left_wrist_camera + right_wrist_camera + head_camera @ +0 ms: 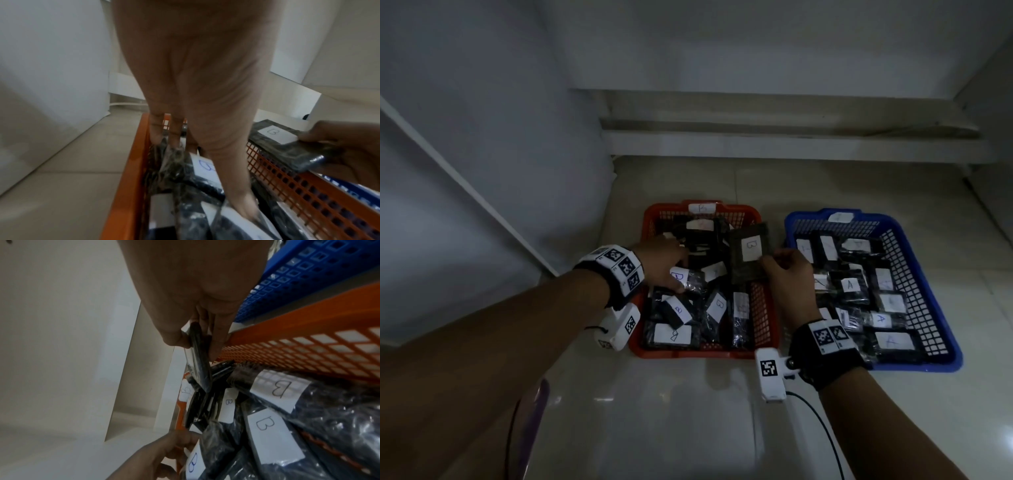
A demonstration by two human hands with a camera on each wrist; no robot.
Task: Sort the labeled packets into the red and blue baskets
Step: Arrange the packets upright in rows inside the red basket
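Our right grip pinching a B packet over the red basket rim, our left grip with fingers extended, pressing packets inside, blue basket just beside.

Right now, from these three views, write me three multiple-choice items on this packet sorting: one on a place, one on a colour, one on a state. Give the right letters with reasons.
1. Where is the packet that the right hand holds?
A. Over the red basket's right side
B. Flat on the floor
C. Deep in the blue basket

2. What colour is the basket holding packets marked A?
A. Red
B. Blue
C. Green

3. What is the left hand doing?
A. Hanging idle off to the side
B. Holding the lifted packet
C. Reaching down among the packets in the red basket

Answers:
1 A: the head view shows it raised above that basket's right wall.
2 B: the A labels lie inside the blue mesh walls.
3 C: the left wrist view shows its fingers touching packets there; whether they grip one is unclear.
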